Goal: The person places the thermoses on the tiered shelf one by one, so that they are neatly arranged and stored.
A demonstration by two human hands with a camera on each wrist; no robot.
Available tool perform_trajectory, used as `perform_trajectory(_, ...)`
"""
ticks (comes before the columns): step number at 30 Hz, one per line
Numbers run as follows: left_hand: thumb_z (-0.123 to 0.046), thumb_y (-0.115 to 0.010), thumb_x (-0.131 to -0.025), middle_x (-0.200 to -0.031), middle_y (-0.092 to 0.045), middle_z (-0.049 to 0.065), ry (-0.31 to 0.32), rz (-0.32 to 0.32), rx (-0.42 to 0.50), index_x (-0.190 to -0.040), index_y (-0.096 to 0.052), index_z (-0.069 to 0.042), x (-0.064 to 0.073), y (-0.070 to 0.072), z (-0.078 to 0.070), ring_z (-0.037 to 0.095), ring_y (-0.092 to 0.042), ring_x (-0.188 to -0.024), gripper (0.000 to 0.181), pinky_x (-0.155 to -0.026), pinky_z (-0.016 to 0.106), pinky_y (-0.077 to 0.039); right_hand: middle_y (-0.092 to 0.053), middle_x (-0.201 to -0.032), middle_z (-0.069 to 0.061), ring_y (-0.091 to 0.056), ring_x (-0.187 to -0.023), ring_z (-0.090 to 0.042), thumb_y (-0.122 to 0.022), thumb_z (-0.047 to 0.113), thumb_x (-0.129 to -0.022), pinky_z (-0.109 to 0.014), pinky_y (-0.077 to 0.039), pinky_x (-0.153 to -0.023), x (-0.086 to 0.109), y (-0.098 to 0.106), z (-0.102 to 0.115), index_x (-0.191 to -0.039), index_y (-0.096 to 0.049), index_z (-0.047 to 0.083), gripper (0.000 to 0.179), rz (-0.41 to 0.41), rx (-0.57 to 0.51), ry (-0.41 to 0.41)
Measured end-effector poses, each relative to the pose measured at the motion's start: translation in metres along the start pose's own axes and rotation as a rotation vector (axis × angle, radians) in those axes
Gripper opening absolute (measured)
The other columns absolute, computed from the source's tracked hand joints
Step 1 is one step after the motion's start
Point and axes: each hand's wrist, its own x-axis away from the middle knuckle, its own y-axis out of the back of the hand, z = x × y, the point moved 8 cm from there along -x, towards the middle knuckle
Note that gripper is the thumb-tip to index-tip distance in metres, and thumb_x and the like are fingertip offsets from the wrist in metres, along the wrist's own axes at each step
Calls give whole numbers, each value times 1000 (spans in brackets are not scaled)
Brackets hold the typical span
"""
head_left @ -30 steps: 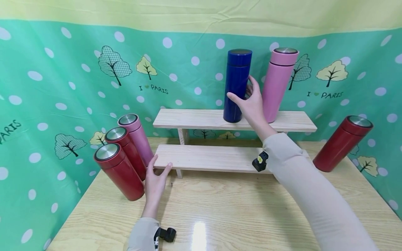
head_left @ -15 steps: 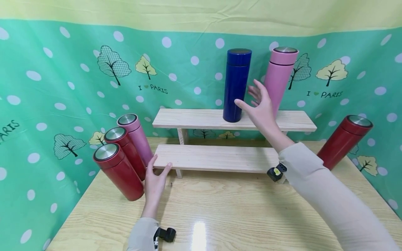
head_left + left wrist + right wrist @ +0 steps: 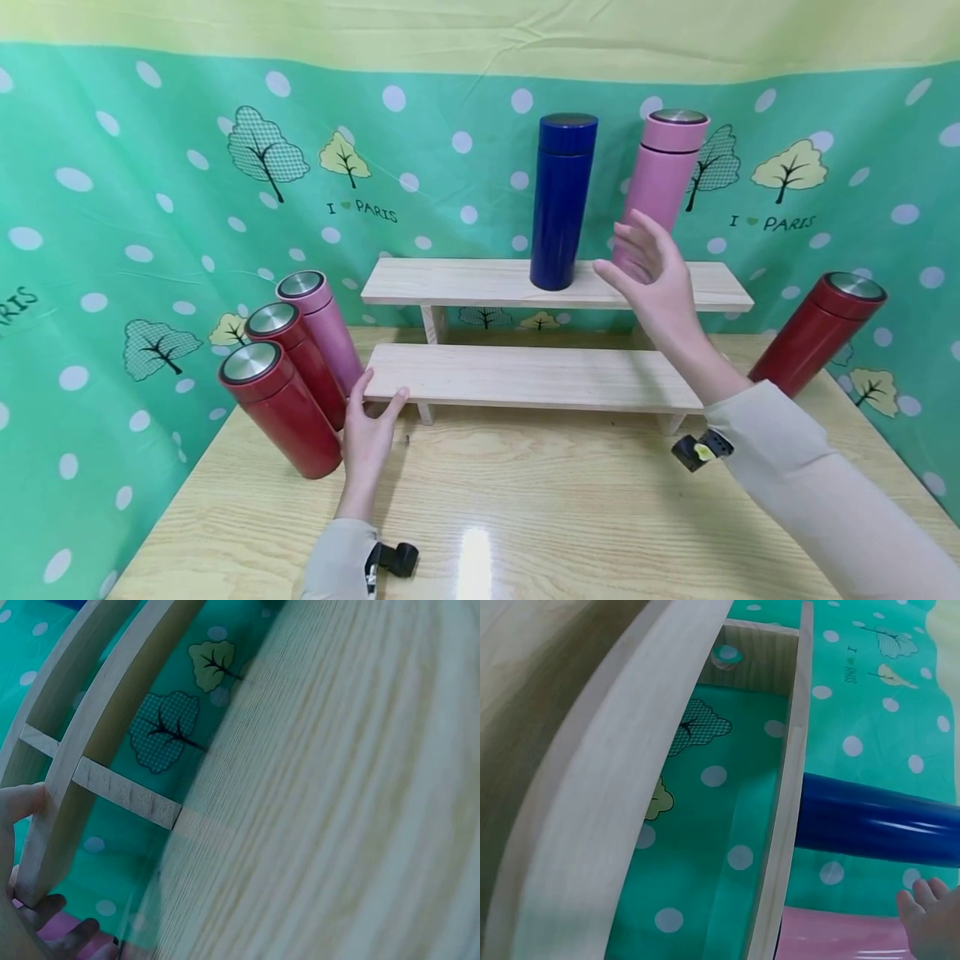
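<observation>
In the head view my left hand (image 3: 369, 437) holds the left end of the lower board of a two-tier wooden shelf (image 3: 525, 377). In the left wrist view its thumb (image 3: 24, 801) lies on the board's front edge, the other fingers bent around the end. My right hand (image 3: 660, 287) is in front of the upper board with fingers spread, holding nothing. It overlaps a pink thermos (image 3: 660, 179) standing on that board. A dark blue thermos (image 3: 562, 204) stands upright to the left of the pink one, apart from the hand.
Left of the shelf, two red thermoses (image 3: 288, 417) (image 3: 303, 358) and a pink thermos (image 3: 330, 333) stand on the wooden table (image 3: 525, 500). Another red thermos (image 3: 817, 333) stands at the right, partly behind the right forearm. A green patterned cloth (image 3: 450, 183) hangs behind.
My right hand has let go of the blue thermos and moved right and down, in front of the pink one. The blue thermos stays standing. My left hand keeps its place on the shelf.
</observation>
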Motion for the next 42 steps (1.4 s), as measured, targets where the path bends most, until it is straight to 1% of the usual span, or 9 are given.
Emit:
perform_trajectory(2, -57, -71, -85, -156, -36, 9, -2, 2, 0, -152, -39, -28, 0, 0, 0, 33, -33, -142, 80, -108, 63, -22, -50, -146, -9, -45, -135, -23, -74, 13, -90, -39, -35, -111, 5, 4, 0, -153, -34, 13, 75, -8, 0, 12)
perform_trajectory(7, -57, -70, -86, -157, -36, 9, -4, 4, 0, -152, -38, -29, 0, 0, 0, 33, -32, -142, 80, -108, 63, -23, -51, -145, -10, -47, -134, -20, -72, 10, -92, -30, -38, -108, 19, 14, 0, -152, -36, 13, 70, -24, 17, 46)
perform_trajectory(13, -55, -71, -86, -156, -37, 10, -7, 1, -4, -152, -39, -28, 1, 0, -1, 33, -34, -141, 78, -107, 63, -23, -54, -143, -8, -49, -131, -19, -70, 4, -91, -25, -38, -106, 37, 28, -2, -149, -41, 11, 66, -46, -47, 78)
perform_trajectory(19, -56, -70, -86, -156, -36, 9, -9, 7, -5, -152, -38, -28, 0, 1, -1, 33, -32, -142, 79, -108, 63, -22, -54, -142, -9, -50, -130, -15, -67, -2, -91, -20, -41, -103, 51, 39, -2, -148, -43, 13, 64, -38, -50, 119)
perform_trajectory(26, -56, -71, -86, -156, -36, 9, -5, 5, 1, -152, -39, -28, 0, 1, 1, 33, -33, -142, 78, -108, 62, -23, -56, -140, -6, -52, -127, -13, -67, -7, -89, -18, -41, -101, 66, 54, -4, -148, -44, 12, 65, -68, -9, 115)
perform_trajectory(32, -56, -71, -86, -156, -37, 9, -4, 1, 1, -152, -39, -29, 1, 0, 1, 32, -33, -142, 78, -108, 62, -23, -58, -138, -11, -55, -125, -15, -64, -19, -85, -20, -42, -101, 80, 73, -8, -146, -45, 4, 68, -93, -81, 199)
perform_trajectory(37, -55, -71, -86, -156, -37, 10, 1, 1, -2, -152, -39, -28, 1, 0, -1, 33, -34, -141, 78, -107, 62, -23, -58, -137, -12, -55, -124, -15, -62, -22, -84, -19, -43, -99, 89, 90, -17, -144, -46, 1, 67, -119, -108, 198)
perform_trajectory(39, -55, -71, -86, -156, -37, 10, 2, 3, -1, -152, -39, -28, 1, 0, -1, 33, -34, -141, 78, -107, 62, -24, -58, -138, -11, -55, -125, -14, -62, -21, -85, -17, -43, -98, 92, 97, -22, -145, -45, 1, 66, -131, -77, 173)
perform_trajectory(42, -55, -71, -86, -156, -37, 10, -1, 5, 0, -152, -39, -28, 1, 0, -2, 33, -34, -141, 78, -108, 62, -23, -57, -140, -8, -54, -125, -11, -62, -18, -87, -15, -43, -97, 97, 107, -29, -146, -44, 4, 65, -150, 44, 130)
